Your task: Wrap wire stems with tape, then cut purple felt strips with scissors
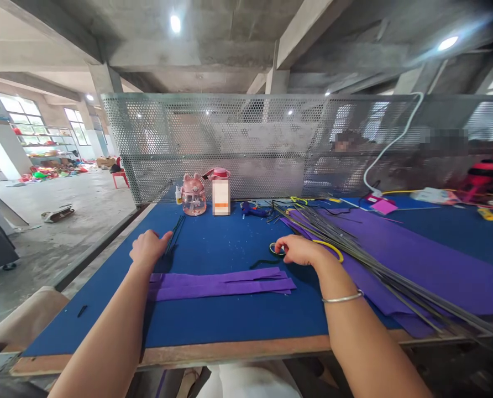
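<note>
My left hand (148,247) is closed at the left of the blue table, its thumb against a few thin dark green sticks (177,229) that point up and away. My right hand (299,250) reaches in from the right, fingers curled down at a small black-and-yellow ring (274,250), which looks like a scissors handle; the hand covers part of it. Beside that hand curves a yellow band (333,249), and a short dark fuzzy strip (265,262) lies to its left. Between my forearms lie overlapping purple strips (225,284), flat on the table.
A large purple sheet (416,260) and a bundle of long thin stems (379,265) cover the right side. Toward the back stand a pink clear bottle (194,196), a second bottle (220,193) and a dark blue glue gun (255,210), before a perforated metal screen (238,143).
</note>
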The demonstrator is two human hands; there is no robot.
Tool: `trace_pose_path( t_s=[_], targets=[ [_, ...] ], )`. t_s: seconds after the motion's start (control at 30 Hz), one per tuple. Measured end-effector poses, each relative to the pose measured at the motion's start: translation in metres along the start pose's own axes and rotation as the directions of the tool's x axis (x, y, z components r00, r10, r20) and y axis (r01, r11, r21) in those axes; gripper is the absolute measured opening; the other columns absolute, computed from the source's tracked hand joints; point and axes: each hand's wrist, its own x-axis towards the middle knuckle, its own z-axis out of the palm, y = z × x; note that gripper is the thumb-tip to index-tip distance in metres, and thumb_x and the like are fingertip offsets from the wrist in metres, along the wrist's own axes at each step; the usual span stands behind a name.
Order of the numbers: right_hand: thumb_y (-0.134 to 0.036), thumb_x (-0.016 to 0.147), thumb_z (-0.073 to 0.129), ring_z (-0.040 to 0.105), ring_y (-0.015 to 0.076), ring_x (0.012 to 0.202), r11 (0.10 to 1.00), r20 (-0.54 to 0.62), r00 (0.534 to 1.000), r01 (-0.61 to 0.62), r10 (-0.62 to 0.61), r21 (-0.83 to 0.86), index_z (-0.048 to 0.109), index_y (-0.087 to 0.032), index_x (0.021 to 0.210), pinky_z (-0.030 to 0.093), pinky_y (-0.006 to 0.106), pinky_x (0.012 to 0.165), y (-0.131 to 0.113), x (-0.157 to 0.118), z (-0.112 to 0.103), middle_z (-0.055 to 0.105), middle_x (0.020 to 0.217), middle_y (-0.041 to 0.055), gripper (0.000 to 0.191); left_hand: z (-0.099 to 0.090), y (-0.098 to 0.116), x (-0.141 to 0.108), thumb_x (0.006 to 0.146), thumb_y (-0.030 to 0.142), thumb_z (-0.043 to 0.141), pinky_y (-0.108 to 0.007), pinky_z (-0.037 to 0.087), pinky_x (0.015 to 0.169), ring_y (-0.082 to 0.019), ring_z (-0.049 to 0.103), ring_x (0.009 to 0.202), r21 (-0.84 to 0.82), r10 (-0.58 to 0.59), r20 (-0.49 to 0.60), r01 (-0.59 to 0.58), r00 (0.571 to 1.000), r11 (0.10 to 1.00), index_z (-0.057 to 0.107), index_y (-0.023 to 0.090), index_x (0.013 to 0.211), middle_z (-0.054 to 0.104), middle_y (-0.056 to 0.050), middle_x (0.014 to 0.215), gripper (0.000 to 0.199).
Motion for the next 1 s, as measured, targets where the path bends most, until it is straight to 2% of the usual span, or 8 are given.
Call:
trace_pose_path(
  t_s=[0.17, 0.33, 0.4, 0.5, 0.57, 0.7, 0.83, 1.0],
  targets=[
    [0.004, 0.049, 0.063, 0.06, 0.0198, 0.068, 0.999, -0.066, 0.997, -0.046, 0.047, 0.009, 0.07, -0.018, 0.066, 0.035, 0.025, 0.055, 0.008, 0.009, 0.008, 0.067, 0.072, 0.0049, 0.029, -0.001, 0.038, -0.025, 0.079, 0.041, 0.048, -0.036, 0.045, 0.083, -0.026, 0.06, 0.092, -0.153, 0.258, -0.144, -0.279, 0.955, 0.948, 0.065, 0.016, 0.092, 0.067, -0.011, 0.092, 0.033],
    [-0.016, 0.07, 0.063, 0.058, 0.0155, 0.064, 0.977, -0.144, 0.987, 0.092, -0.064, 0.193, 0.069, -0.019, 0.072, 0.04, 0.025, 0.056, -0.008, 0.012, 0.011, 0.067, 0.069, 0.0031, 0.006, 0.016, 0.093, -0.057, 0.076, 0.034, 0.059, -0.031, 0.045, 0.08, -0.021, 0.062, 0.085, -0.526, 0.508, 0.028, -0.419, 0.861, 0.74, 0.065, 0.017, 0.097, 0.068, -0.009, 0.092, 0.027],
    [-0.027, 0.077, 0.059, 0.057, 0.013, 0.059, 0.917, -0.155, 0.979, 0.18, -0.132, 0.356, 0.068, -0.019, 0.086, 0.041, 0.023, 0.052, -0.02, 0.01, 0.014, 0.066, 0.07, 0.0014, 0.014, 0.025, 0.111, -0.068, 0.075, 0.037, 0.063, -0.032, 0.045, 0.082, -0.023, 0.061, 0.092, -0.694, 0.543, 0.079, -0.345, 0.836, 0.632, 0.064, 0.018, 0.102, 0.068, -0.011, 0.1, 0.033],
    [-0.036, 0.07, 0.068, 0.052, 0.0104, 0.053, 0.574, -0.129, 0.958, 0.258, -0.255, 0.778, 0.066, -0.016, 0.086, 0.04, 0.021, 0.049, -0.036, 0.005, 0.019, 0.062, 0.067, -0.0002, 0.025, 0.034, 0.128, -0.083, 0.075, 0.036, 0.065, -0.032, 0.046, 0.086, -0.022, 0.059, 0.104, -0.907, 0.592, 0.192, -0.089, 0.783, 0.412, 0.06, 0.02, 0.112, 0.064, -0.011, 0.114, 0.041],
    [-0.039, 0.068, 0.071, 0.05, 0.0086, 0.052, 0.461, -0.099, 0.951, 0.231, -0.293, 0.857, 0.066, -0.015, 0.082, 0.039, 0.02, 0.049, -0.043, 0.003, 0.022, 0.06, 0.064, -0.0015, 0.028, 0.034, 0.132, -0.091, 0.076, 0.036, 0.064, -0.031, 0.046, 0.085, -0.021, 0.06, 0.102, -0.951, 0.616, 0.232, 0.042, 0.753, 0.307, 0.059, 0.018, 0.114, 0.065, -0.01, 0.111, 0.042],
    [-0.036, 0.066, 0.073, 0.051, 0.0083, 0.054, 0.434, -0.078, 0.941, 0.223, -0.328, 0.873, 0.068, -0.015, 0.079, 0.039, 0.021, 0.052, -0.053, 0.001, 0.028, 0.061, 0.065, -0.0019, 0.026, 0.029, 0.128, -0.099, 0.075, 0.038, 0.065, -0.03, 0.049, 0.08, -0.02, 0.06, 0.098, -0.945, 0.567, 0.314, 0.194, 0.762, 0.262, 0.057, 0.017, 0.115, 0.065, -0.009, 0.105, 0.045],
    [-0.029, 0.064, 0.074, 0.057, 0.011, 0.059, 0.407, -0.077, 0.945, 0.209, -0.318, 0.889, 0.069, -0.017, 0.081, 0.042, 0.023, 0.055, -0.059, 0.0, 0.034, 0.066, 0.07, -0.0007, 0.022, 0.029, 0.122, -0.098, 0.07, 0.031, 0.07, -0.03, 0.047, 0.084, -0.018, 0.062, 0.091, -0.96, 0.547, 0.259, 0.148, 0.796, 0.239, 0.058, 0.014, 0.111, 0.066, -0.008, 0.098, 0.046],
    [-0.036, 0.074, 0.065, 0.067, 0.0173, 0.077, 0.258, -0.055, 0.934, 0.153, -0.352, 0.954, 0.064, -0.02, 0.099, 0.048, 0.03, 0.071, -0.066, -0.005, 0.034, 0.071, 0.077, 0.002, 0.03, 0.033, 0.12, -0.094, 0.069, 0.036, 0.071, -0.029, 0.05, 0.079, -0.016, 0.063, 0.085, -0.96, 0.425, 0.236, 0.142, 0.874, 0.242, 0.059, 0.016, 0.11, 0.065, -0.007, 0.099, 0.047]
  ],
)
